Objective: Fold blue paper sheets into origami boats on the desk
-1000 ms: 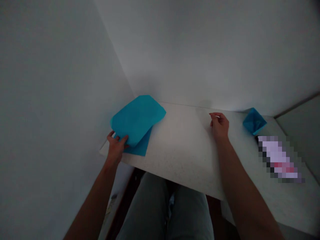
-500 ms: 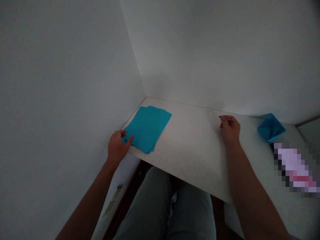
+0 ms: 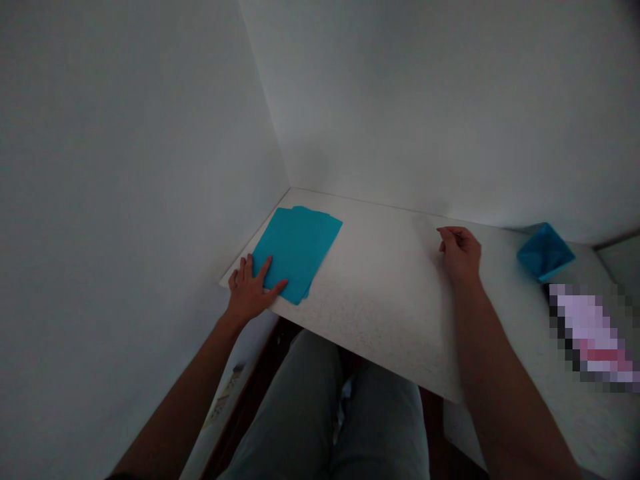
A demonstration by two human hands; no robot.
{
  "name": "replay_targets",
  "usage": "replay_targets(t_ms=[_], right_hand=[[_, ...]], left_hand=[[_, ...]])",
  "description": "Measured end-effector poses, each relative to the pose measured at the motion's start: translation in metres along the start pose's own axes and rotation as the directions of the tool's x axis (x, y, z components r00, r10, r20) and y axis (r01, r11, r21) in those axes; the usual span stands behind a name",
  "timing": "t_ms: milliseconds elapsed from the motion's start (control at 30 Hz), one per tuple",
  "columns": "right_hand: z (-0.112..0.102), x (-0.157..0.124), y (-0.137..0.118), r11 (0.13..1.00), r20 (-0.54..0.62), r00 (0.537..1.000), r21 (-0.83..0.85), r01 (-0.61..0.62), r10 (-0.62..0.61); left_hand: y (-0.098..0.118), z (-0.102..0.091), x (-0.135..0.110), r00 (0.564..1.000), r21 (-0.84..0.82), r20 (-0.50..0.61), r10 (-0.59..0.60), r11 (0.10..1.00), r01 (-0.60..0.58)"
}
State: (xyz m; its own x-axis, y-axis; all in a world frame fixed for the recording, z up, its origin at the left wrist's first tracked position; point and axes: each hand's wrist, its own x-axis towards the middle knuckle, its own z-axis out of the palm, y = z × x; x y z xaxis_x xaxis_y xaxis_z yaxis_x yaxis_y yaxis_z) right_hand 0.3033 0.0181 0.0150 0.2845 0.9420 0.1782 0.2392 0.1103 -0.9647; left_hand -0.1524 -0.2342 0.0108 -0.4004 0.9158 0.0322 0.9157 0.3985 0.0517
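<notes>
A stack of flat turquoise paper sheets (image 3: 299, 253) lies at the left end of the white speckled tabletop (image 3: 380, 313), slightly fanned along its top edge. My left hand (image 3: 253, 290) rests flat on the stack's lower left corner, its fingers spread. My right hand (image 3: 460, 255) hovers over the tabletop to the right of the paper, its fingertips pinched together. Nothing shows between them. Further right sits a folded turquoise paper boat (image 3: 545, 252), out of reach of both hands' present spots.
White walls meet at the table's far left corner and run along its back edge. A pixelated, blurred lilac and pink object (image 3: 590, 333) lies at the right end of the table. My knees in grey trousers (image 3: 325, 413) show below the front edge.
My left hand has moved up and to the right, from the paper's edge onto the stack, and has flattened with its fingers spread. The paper stack and my right hand stay nearly still.
</notes>
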Motion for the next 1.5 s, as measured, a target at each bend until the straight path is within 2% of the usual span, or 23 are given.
replay_targets(t_ms=[200, 400, 500, 700, 867, 967, 1133, 1300, 1400, 1500], right_hand=[[0.002, 0.000, 0.000, 0.999, -0.002, 1.000, -0.044, -0.005, 0.005], [0.004, -0.001, -0.003, 1.000, -0.013, 1.000, -0.025, -0.004, 0.003], [0.003, -0.002, -0.005, 0.999, -0.015, 1.000, -0.054, -0.007, 0.006], [0.004, -0.001, -0.006, 0.997, -0.026, 1.000, -0.076, 0.010, -0.012], [0.004, -0.001, -0.006, 0.996, -0.023, 1.000, -0.093, 0.003, -0.005], [0.003, -0.001, -0.007, 0.995, -0.022, 1.000, -0.101, 0.006, -0.008], [0.004, -0.004, -0.011, 0.997, -0.021, 1.000, -0.077, 0.012, -0.013], [0.004, -0.003, -0.011, 0.997, -0.027, 1.000, -0.073, 0.002, -0.004], [0.003, -0.003, -0.010, 0.994, -0.014, 1.000, -0.106, 0.007, -0.008], [0.003, -0.003, -0.010, 0.992, 0.001, 1.000, -0.122, 0.013, -0.013]], left_hand=[[0.002, -0.010, 0.001, 0.997, -0.020, 0.030, -0.074, 0.997, 0.075], [-0.011, -0.018, 0.003, 0.965, -0.146, -0.096, -0.242, 0.963, 0.227], [-0.019, -0.021, 0.004, 0.946, -0.189, -0.120, -0.302, 0.942, 0.277], [-0.026, -0.031, 0.008, 0.930, -0.301, -0.219, -0.295, 0.927, 0.223], [-0.042, -0.036, 0.007, 0.946, -0.546, -0.170, -0.275, 0.826, 0.142], [-0.053, -0.037, -0.002, 0.952, -0.602, -0.121, -0.281, 0.784, 0.155], [-0.061, -0.041, -0.021, 0.967, -0.550, -0.060, -0.246, 0.817, 0.173], [-0.065, -0.042, -0.030, 0.979, -0.389, -0.014, -0.201, 0.903, 0.180], [-0.063, -0.044, -0.026, 0.984, -0.261, -0.088, -0.153, 0.957, 0.126], [-0.049, -0.047, -0.003, 0.975, -0.205, -0.216, -0.053, 0.979, 0.008]])
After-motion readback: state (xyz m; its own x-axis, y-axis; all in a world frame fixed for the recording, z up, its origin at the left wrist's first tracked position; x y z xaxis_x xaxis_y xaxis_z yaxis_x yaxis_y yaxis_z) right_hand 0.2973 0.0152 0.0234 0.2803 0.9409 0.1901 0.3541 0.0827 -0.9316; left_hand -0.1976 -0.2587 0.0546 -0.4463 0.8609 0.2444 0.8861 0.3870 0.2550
